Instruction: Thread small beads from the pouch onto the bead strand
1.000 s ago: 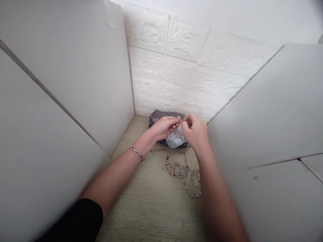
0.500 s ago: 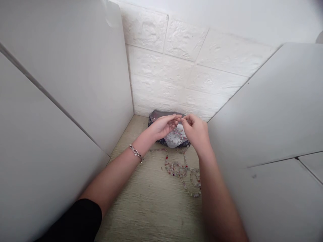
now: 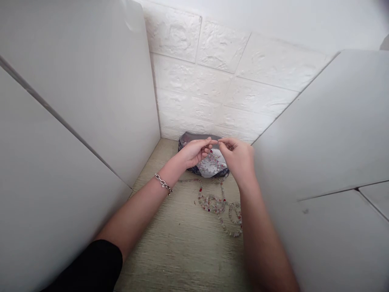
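Observation:
My left hand point(image 3: 198, 154) is above an open dark patterned pouch point(image 3: 191, 136) at the foot of the wall. Its index finger points right, the thumb rests against it and the other fingers curl in. At that fingertip, my right hand point(image 3: 238, 157) pinches with thumb and index finger. Whatever is between the fingertips is too small to make out. Many small pale, pink and red beads point(image 3: 211, 165) lie on the pouch's whitish inside. In front of it, a long strand of beads point(image 3: 212, 205) lies in loops, partly hidden by my right forearm.
White panels stand close on the left point(image 3: 91, 89) and right point(image 3: 328, 121), narrowing the space. A white brick-patterned wall point(image 3: 194, 89) closes the back. The surface point(image 3: 179, 239) below is pale and wood-grained. A chain bracelet point(image 3: 163, 183) circles my left wrist.
My left hand's fingers have curled in, with its thumb now against the index finger. My right hand has shifted slightly to the right, still pinching. The pouch and strand lie as before.

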Demonstrator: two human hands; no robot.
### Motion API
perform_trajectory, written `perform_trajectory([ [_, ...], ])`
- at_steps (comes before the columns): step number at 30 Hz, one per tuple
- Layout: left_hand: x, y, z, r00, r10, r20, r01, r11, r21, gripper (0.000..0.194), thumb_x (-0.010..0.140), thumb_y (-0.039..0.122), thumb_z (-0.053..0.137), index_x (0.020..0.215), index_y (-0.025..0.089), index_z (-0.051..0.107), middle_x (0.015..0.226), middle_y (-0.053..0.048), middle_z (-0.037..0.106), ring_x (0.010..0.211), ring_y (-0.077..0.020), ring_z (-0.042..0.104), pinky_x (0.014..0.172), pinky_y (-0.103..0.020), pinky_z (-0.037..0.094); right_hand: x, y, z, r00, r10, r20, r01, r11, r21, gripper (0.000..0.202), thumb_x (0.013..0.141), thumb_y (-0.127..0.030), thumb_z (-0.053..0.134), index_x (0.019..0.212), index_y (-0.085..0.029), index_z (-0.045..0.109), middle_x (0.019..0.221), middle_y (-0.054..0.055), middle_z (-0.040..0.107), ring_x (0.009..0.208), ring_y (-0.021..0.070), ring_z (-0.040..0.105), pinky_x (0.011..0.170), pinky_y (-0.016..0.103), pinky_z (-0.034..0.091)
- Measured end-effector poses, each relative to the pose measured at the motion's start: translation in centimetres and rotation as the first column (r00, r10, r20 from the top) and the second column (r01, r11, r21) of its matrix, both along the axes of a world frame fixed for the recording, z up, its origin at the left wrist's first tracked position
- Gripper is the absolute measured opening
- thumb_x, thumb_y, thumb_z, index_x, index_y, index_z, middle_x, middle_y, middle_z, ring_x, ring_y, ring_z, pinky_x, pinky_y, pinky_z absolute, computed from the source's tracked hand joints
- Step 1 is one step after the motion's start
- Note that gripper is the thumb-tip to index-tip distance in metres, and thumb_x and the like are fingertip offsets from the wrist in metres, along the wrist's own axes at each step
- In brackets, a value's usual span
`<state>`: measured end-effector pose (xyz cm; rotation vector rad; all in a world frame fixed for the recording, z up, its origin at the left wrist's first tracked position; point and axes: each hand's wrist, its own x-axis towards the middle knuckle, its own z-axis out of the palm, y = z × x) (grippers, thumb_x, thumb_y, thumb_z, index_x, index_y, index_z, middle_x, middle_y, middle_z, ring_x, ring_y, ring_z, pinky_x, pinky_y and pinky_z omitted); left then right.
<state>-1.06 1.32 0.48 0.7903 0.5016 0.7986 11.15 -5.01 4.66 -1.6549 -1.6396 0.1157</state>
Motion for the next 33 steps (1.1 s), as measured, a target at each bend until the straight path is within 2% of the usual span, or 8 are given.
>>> perform_trajectory([
  [3, 0.16, -0.16, 0.32, 1.000, 0.000, 0.021, -0.001, 0.999, 0.047, 0.013, 0.076, 0.011, 0.051, 0.076, 0.008, 0.064, 0.065, -0.002, 0.057, 0.056, -0.0020, 0.048, 0.055, -0.013, 0.040, 0.03, 0.11, -0.19, 0.999, -0.015, 0.033, 0.015, 1.000, 0.007, 0.027, 0.073, -0.030, 0.044, 0.078, -0.018, 0.068, 0.067, 0.004, 0.065, 0.059, 0.0151, 0.053, 0.059, 0.027, 0.037],
  [8, 0.07, -0.21, 0.19, 0.996, -0.035, 0.084, 0.029, 0.997, 0.071, 0.017, 0.075, 0.006, 0.052, 0.087, 0.010, 0.063, 0.073, -0.003, 0.061, 0.058, -0.0021, 0.051, 0.058, -0.014, 0.041, 0.33, 0.30, -0.50, 0.992, -0.048, 0.115, 0.043, 0.998, 0.048, 0.028, 0.075, -0.030, 0.043, 0.080, -0.018, 0.068, 0.068, 0.003, 0.063, 0.060, 0.0145, 0.051, 0.059, 0.027, 0.035],
  [11, 0.04, -0.06, -0.12, 0.992, -0.026, 0.125, 0.019, 0.998, 0.053, 0.011, 0.075, 0.008, 0.053, 0.080, 0.011, 0.062, 0.073, -0.003, 0.061, 0.060, -0.0032, 0.053, 0.060, -0.015, 0.043, 0.34, 0.28, -0.50, 0.990, -0.053, 0.131, 0.045, 0.997, 0.060, 0.026, 0.075, -0.029, 0.043, 0.079, -0.019, 0.067, 0.068, 0.003, 0.062, 0.061, 0.0143, 0.051, 0.059, 0.027, 0.034],
  [14, 0.11, 0.03, -0.28, 0.993, -0.038, 0.110, 0.032, 0.998, 0.052, 0.010, 0.077, 0.012, 0.052, 0.073, 0.009, 0.061, 0.068, -0.003, 0.060, 0.061, -0.0042, 0.054, 0.058, -0.014, 0.043, 0.18, 0.14, -0.37, 0.991, -0.042, 0.127, 0.034, 0.997, 0.065, 0.025, 0.075, -0.029, 0.043, 0.079, -0.019, 0.066, 0.070, 0.002, 0.061, 0.062, 0.0137, 0.050, 0.060, 0.027, 0.034],
  [23, 0.17, -0.28, 0.36, 0.984, -0.019, 0.179, 0.026, 0.999, -0.034, 0.009, 0.077, 0.010, 0.052, 0.073, 0.009, 0.061, 0.063, 0.000, 0.054, 0.050, 0.0002, 0.044, 0.047, -0.010, 0.036, -0.20, -0.08, -0.10, 0.988, -0.036, 0.147, 0.026, 0.998, 0.065, 0.027, 0.076, -0.032, 0.044, 0.082, -0.021, 0.068, 0.071, 0.003, 0.061, 0.060, 0.0138, 0.048, 0.058, 0.026, 0.033],
  [33, -0.17, 0.10, 0.01, 0.972, -0.118, 0.203, 0.122, 0.993, -0.004, 0.015, 0.076, 0.008, 0.052, 0.086, 0.008, 0.064, 0.071, -0.002, 0.058, 0.053, 0.0008, 0.046, 0.050, -0.008, 0.039, -0.07, -0.11, -0.01, 0.982, -0.063, 0.179, 0.051, 0.996, 0.066, 0.025, 0.076, -0.029, 0.044, 0.080, -0.020, 0.067, 0.072, 0.003, 0.061, 0.061, 0.0135, 0.048, 0.059, 0.026, 0.033],
])
